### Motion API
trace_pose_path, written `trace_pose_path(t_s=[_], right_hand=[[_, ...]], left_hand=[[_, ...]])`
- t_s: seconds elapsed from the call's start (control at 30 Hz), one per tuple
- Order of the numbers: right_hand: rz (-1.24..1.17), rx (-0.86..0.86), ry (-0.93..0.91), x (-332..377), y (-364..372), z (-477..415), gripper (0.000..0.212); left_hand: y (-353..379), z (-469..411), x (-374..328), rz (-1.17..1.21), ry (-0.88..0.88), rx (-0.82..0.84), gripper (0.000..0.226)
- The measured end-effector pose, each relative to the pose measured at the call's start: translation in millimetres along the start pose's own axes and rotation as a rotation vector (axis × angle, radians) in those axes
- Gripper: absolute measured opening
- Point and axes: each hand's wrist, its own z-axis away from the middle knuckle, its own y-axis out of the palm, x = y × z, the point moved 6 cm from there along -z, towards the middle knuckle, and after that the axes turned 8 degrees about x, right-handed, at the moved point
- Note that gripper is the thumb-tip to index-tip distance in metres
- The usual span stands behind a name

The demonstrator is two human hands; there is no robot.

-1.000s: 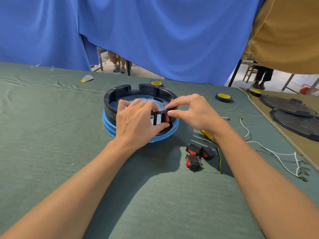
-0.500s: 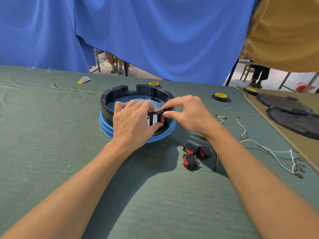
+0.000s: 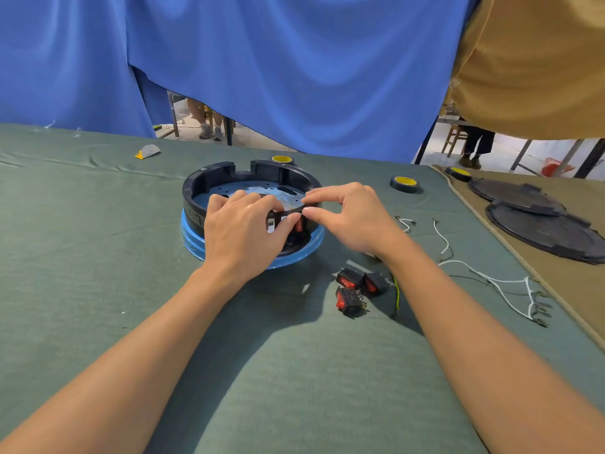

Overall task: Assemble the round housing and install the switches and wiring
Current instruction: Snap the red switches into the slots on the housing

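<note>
My L hand [image 3: 242, 231] curls over the near wall of the round black plastic housing [image 3: 209, 178], fingers inside, thumb outside beside the red rocker switch [image 3: 298, 226] set in that wall; my R hand [image 3: 353, 217] pinches the rim just above it, forefinger on top, thumb on the outer face; housing sits on a blue ring base [image 3: 191, 237], mid-table on wrinkled grey-green cloth [image 3: 82, 257]; three loose black-and-red switches [image 3: 352, 298] near my R forearm, white wires [image 3: 504, 283] further R; blue curtain [image 3: 294, 77] behind, tan drape [image 3: 530, 60] at R.
</note>
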Motion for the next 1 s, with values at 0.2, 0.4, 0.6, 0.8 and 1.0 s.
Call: trace_pose_path(t_s=[0.2, 0.4, 0.6, 0.8, 1.0], right_hand=[[0.151, 0.186, 0.103, -26, -23, 31, 0.016], [0.227, 0.479, 0.170, -42, -14, 54, 0.028], [0.329, 0.538, 0.177, -44, -19, 60, 0.036], [0.303, 0.484, 0.194, -47, -18, 62, 0.020], [0.437, 0.366, 0.153, -45, -14, 59, 0.019]], left_hand=[[2, 1, -2, -0.020, -0.045, -0.005, 0.035], [1, 3, -8, -0.031, -0.038, -0.010, 0.034], [-3, 9, -7, -0.041, 0.050, 0.005, 0.033], [-2, 9, -7, -0.063, 0.044, 0.016, 0.033], [-1, 10, -8, -0.052, 0.057, 0.022, 0.029]])
